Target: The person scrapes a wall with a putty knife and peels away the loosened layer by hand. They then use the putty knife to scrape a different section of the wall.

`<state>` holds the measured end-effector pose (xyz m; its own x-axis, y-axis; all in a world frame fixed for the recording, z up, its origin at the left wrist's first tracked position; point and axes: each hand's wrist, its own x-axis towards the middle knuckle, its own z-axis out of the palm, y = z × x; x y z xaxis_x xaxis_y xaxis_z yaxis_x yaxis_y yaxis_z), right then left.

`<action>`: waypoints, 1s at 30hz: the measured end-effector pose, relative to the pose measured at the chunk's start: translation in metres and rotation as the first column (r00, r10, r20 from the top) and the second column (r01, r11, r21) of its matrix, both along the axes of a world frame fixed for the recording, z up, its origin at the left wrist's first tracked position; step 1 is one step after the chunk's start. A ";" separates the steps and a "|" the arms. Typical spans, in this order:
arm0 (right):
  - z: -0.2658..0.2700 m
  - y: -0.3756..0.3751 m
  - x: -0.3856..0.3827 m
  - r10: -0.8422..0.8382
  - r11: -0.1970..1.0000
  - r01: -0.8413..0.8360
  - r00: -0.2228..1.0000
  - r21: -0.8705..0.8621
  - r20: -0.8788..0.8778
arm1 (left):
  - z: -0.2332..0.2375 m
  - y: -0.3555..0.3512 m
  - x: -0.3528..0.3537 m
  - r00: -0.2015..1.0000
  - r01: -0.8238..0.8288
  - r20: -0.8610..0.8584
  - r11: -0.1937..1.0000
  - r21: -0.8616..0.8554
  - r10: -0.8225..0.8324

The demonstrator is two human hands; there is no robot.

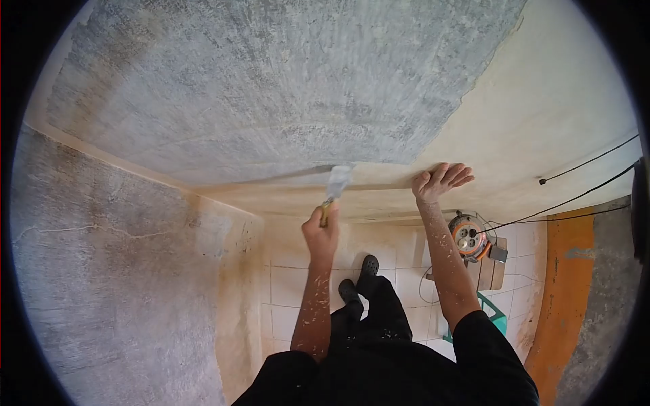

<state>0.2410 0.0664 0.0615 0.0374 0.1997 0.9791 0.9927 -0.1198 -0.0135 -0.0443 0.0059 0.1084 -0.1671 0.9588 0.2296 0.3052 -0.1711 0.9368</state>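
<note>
My left hand [320, 232] is wrapped round the yellowish handle of a scraper [338, 181]. The flat metal blade points up and meets the wall at the lower border of a bare grey patch [291, 88], where cream paint [535, 101] begins. To the right, my right hand [441, 183] rests against the cream wall with its fingers spread, holding nothing. Pale flakes are scattered over both forearms.
At lower right, a round cable reel [467, 237] with sockets stands on a small wooden stool [486, 273]. Black cables [569, 189] run from it to the right. A green plastic stool [497, 314] is beside my right arm. Another scraped wall [101, 271] stands at left.
</note>
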 end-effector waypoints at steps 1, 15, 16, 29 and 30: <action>0.002 0.000 0.000 -0.008 1.000 0.008 1.000 -0.007 0.012 | 0.002 0.000 0.000 0.999 0.013 -0.031 1.000 -0.014 -0.014; -0.005 -0.002 0.006 0.009 1.000 -0.008 1.000 -0.020 0.025 | 0.013 -0.001 0.007 0.999 0.020 0.032 1.000 0.005 -0.020; -0.006 -0.003 0.004 0.005 1.000 -0.004 1.000 -0.017 0.022 | 0.009 -0.001 0.002 1.000 0.001 -0.004 1.000 -0.022 -0.001; -0.008 -0.001 0.004 0.024 1.000 -0.024 0.999 0.007 0.038 | -0.063 -0.003 0.014 0.999 -0.023 -0.045 0.999 -0.044 0.021; -0.008 -0.001 0.007 0.023 1.000 -0.023 0.999 0.009 0.039 | -0.069 -0.003 0.012 0.999 -0.037 -0.028 0.996 -0.084 0.035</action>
<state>0.2475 0.0652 0.0531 -0.0051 0.1909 0.9816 0.9950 -0.0971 0.0240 -0.0322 0.0031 0.0393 -0.1966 0.9685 0.1525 0.3343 -0.0800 0.9390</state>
